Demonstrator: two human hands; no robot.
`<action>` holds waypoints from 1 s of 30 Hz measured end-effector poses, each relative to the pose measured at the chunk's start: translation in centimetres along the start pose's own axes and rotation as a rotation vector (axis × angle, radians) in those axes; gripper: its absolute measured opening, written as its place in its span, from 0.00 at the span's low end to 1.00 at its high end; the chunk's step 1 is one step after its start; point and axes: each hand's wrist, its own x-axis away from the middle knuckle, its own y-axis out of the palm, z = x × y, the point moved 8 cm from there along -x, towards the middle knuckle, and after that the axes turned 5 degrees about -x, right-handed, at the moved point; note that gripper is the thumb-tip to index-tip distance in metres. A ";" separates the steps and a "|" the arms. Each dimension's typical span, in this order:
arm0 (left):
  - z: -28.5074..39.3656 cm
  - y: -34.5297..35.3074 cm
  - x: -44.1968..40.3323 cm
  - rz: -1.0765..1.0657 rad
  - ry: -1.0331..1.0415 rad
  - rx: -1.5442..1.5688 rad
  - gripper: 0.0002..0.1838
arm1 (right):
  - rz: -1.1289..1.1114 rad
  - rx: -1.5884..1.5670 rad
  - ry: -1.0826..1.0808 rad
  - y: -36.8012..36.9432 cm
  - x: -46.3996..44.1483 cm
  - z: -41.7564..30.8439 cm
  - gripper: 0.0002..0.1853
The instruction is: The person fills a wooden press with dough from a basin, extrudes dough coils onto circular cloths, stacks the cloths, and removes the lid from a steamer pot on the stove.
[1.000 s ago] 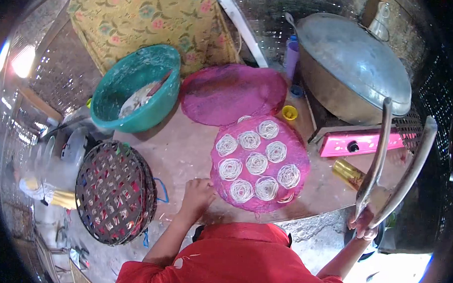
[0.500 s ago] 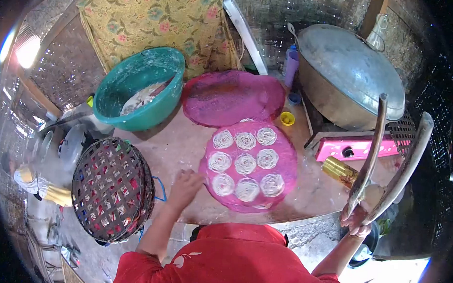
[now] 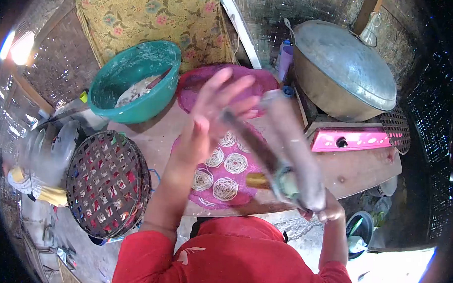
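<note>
My right hand [image 3: 330, 211] grips a press with two long wooden handles [image 3: 298, 154] and a brass-coloured cylinder [image 3: 256, 180]. The press is tilted over the table, its handles pointing up and left, smeared by motion. My left hand [image 3: 209, 123] is raised near the handle tips, fingers spread, holding nothing. Beneath them lies a round pink sheet [image 3: 245, 196] bearing several white nests of thin noodle strands [image 3: 235, 163]. The hands and press cover part of it. Another pink sheet [image 3: 188, 93] lies behind, partly hidden by my left hand.
A green basin [image 3: 160, 97] with flour-like contents stands at the back left. A woven basket [image 3: 107, 185] is at the left. At the right, a large lidded pot [image 3: 333, 83] sits behind a pink stove panel [image 3: 353, 141]. A dark bucket [image 3: 365, 231] is below the table's right side.
My right hand has swung the press leftward from the table's right side to over the pink sheet. My left hand has risen from beside the sheet, its fingers now spread near the handles.
</note>
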 end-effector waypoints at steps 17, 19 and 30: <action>-22.5 -10.6 7.4 0.798 -0.355 0.908 0.19 | 0.144 0.306 0.669 -0.2 -5.7 3.8 0.32; -21.0 -11.5 6.4 0.740 -0.287 0.886 0.20 | 0.161 0.330 0.633 1.1 -6.1 3.2 0.31; -18.7 -10.5 5.0 0.697 -0.245 0.906 0.18 | 0.202 0.509 0.613 2.4 -4.9 -0.3 0.29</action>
